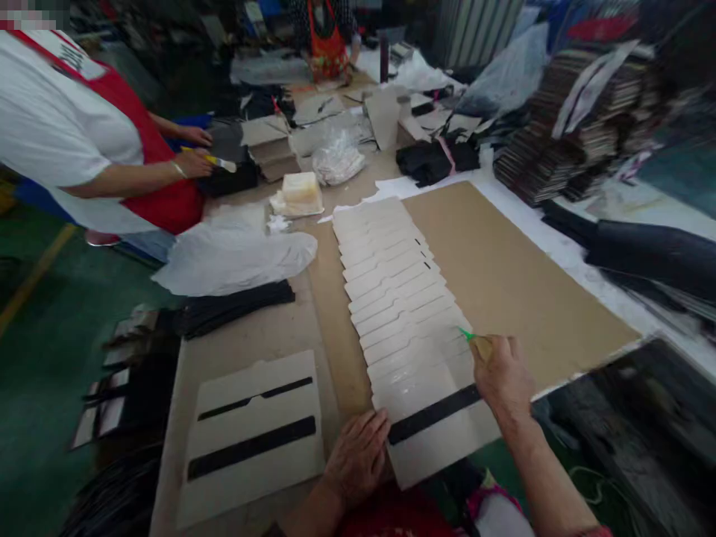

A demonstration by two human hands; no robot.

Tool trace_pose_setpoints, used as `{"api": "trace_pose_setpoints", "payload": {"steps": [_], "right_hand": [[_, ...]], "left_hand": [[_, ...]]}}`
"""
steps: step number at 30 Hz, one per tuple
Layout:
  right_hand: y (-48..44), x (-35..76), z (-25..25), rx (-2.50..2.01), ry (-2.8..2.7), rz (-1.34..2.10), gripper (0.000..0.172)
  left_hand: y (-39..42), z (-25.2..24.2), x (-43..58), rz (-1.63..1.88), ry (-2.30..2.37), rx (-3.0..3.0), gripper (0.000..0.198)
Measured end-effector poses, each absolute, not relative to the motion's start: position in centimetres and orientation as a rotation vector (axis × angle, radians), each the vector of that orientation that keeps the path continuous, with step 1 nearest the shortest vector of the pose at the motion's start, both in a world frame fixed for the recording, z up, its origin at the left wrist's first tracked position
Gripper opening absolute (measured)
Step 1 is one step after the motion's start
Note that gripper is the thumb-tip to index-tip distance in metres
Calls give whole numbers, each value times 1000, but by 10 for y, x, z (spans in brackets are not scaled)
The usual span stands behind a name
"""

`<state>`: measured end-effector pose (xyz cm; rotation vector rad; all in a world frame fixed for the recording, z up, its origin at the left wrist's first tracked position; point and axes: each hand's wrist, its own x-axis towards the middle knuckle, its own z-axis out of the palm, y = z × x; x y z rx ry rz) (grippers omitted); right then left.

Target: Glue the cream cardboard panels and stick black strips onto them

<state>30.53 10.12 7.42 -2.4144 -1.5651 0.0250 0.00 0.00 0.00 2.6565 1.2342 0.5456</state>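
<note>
- The two hands of the person: the right hand [506,373] is closed around one green-tipped tool [479,345], whose body is mostly covered by the fingers, so its kind cannot be made out; the left hand [358,451] lies with its fingers extended, the fingertips touching the left edge of the nearest panel, nothing visibly gripped, its thumb hard to make out.
- One row of overlapping pale panels [400,298] runs away from the person across a brown board [492,246], the tool's tip over its right side; roughly a dozen show, but the overlaps hide most of each and blur an exact count.
- The nearest panel bears one black strip [433,415], its right end running up to the right hand; two small dark marks show farther up the row.
- On the counter [251,347] to the left lie pale pieces with two black bands [251,447]; whether they are one panel or two overlapping is unclear.
- Beyond are one whitish block [300,192], one crumpled clear bag [338,158] and a pile of black strips [240,307], partly under a plastic sheet [235,253].
- Two other people appear, both cut off; the nearer one's hand holds one yellow-handled brush [215,159].
</note>
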Motion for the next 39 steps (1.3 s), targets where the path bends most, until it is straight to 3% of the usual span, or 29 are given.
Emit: {"api": "trace_pose_setpoints", "payload": {"steps": [26,31,39], "right_hand": [[79,306,58,-2128,-1431,275,38],[104,328,51,-2044,-1155,158,43],[140,330,44,-2099,-1198,143,37]], "left_hand": [[-4,3,1,466,1235,2660,43],[-6,-2,-1,405,1220,2684,45],[-6,-4,-3,361,1201,2706,49]]}}
